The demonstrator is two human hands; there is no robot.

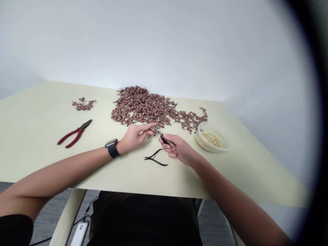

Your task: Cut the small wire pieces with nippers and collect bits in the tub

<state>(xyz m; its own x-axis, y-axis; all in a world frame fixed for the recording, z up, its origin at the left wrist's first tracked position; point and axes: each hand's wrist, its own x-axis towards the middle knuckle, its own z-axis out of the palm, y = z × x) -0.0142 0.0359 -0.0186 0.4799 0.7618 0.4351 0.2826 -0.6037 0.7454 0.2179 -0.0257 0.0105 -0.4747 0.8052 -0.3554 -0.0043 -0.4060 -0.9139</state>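
Observation:
At the front edge of a big pile of small reddish-brown pieces [143, 106], my left hand [134, 138] pinches one small brown piece [153, 129] between thumb and fingers. My right hand [178, 148] is wrapped round a pair of small black-handled pliers [165, 139]. The metal tips of these pliers meet the piece at my left fingertips; their exact grip on it is too small to make out. Just below my hands, black nippers [155, 159] lie on the table with their handles spread.
Red-handled pliers [75, 134] lie at the left, below a small cluster of brown pieces [84, 105]. Right of my right hand stands a clear round tub [198, 140] holding tiny gold-coloured bits [212, 139]. A pale wall [143, 44] rises behind the yellowish table [110, 179].

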